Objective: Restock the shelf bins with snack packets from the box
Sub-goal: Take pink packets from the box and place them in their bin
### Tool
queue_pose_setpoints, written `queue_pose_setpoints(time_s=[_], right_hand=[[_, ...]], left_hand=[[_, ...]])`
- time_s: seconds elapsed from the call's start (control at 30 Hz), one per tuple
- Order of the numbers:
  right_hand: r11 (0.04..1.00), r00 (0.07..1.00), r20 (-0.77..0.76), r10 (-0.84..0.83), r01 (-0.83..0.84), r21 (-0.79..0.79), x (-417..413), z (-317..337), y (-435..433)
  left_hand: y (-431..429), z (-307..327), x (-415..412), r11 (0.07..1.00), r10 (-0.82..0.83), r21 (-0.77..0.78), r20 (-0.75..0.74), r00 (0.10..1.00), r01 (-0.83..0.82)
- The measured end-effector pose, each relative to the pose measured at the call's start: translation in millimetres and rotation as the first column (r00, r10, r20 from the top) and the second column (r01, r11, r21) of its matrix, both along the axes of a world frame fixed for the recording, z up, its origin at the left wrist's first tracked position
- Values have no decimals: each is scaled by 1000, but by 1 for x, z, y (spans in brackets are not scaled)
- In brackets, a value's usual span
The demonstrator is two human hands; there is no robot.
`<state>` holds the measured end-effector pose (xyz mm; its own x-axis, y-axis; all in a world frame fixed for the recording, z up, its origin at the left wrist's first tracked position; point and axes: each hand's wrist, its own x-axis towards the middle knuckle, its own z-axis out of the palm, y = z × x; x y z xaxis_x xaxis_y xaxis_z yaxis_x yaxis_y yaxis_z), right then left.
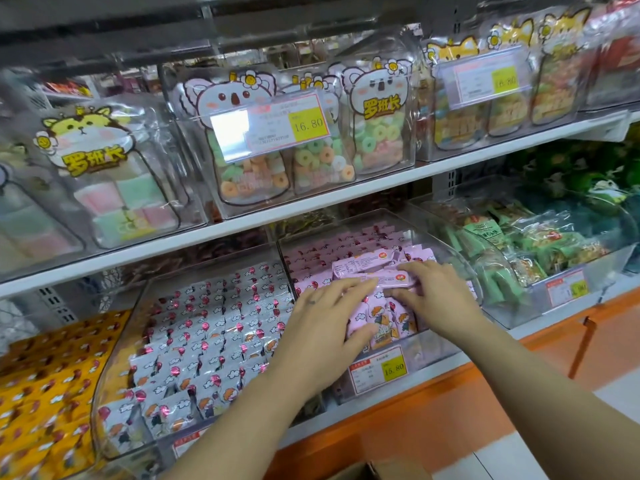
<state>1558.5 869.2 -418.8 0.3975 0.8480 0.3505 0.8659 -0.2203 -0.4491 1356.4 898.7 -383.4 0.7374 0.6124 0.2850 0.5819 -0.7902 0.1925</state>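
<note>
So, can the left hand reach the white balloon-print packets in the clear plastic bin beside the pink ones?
Probably yes: the left hand lies right beside the white balloon-print packets, and nothing covers their clear plastic bin.

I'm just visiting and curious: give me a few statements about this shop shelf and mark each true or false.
1. Both the left hand and the right hand are on the pink packets. True.
2. The bin left of the pink one holds green packets. False: it holds white packets; the green packets are in the bin to the right.
3. The price tag on the pink packets' bin reads 15.80. True.
4. The shelf above holds drink bottles. False: it holds koala bags of ring-shaped sweets.
</note>
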Motion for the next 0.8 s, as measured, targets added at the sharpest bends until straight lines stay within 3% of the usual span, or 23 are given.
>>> queue_pose_setpoints(time_s=[0.2,0.4,0.6,0.8], right_hand=[[963,941,-304,147,-66,261,8,31,-14],[951,774,-562,292,-169,260,24,43,-36],[944,890,-355,285,-197,263,18,45,-41],[945,841,-434,322,-258,200,13,45,-39]], left_hand=[[0,-4,11,991,108,-80,54,993,-104],[-2,1,9,991,111,-70,-22,994,-112],[-8,1,5,995,100,-17,-128,987,-103],[-7,-11,5,986,124,137,-186,975,-99]])
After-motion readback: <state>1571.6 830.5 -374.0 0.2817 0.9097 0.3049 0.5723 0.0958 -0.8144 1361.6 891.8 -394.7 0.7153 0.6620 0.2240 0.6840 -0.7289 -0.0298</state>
